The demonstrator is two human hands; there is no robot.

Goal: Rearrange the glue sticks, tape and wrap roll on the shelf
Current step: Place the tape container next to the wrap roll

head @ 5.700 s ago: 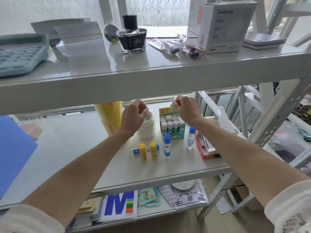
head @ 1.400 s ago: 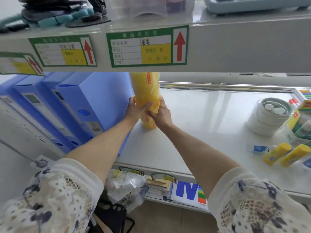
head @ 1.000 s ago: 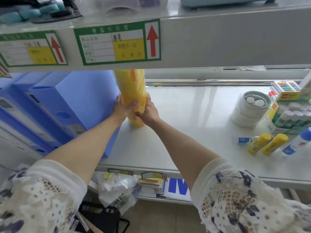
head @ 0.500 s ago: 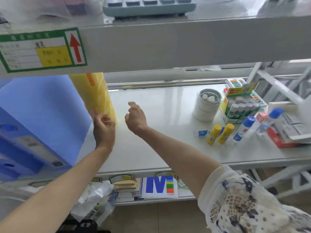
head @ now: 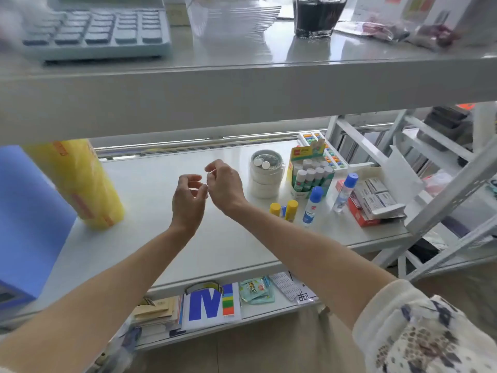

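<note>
Wrap roll is seen upright on the shelf, far left, against the blue binder, well apart from both hands. Tape stack is placed right of the hands, near the R hand. Boxed glue sticks are set just right of the tape. Two yellow-capped glue sticks and two blue-capped glue bottles are stood in front, near the R forearm.

Vs 0.5 s ago: roll has been let go by the L hand, which was at its base; both hands are now brought together mid-shelf. View is shifted right. Roll, tape and sticks are unmoved.

Both hands are held above the shelf, fingers loosely curled, half open, nothing gripped. L fingertips are almost met by the R hand; contact can't be told. Shelf isn't touched.
</note>
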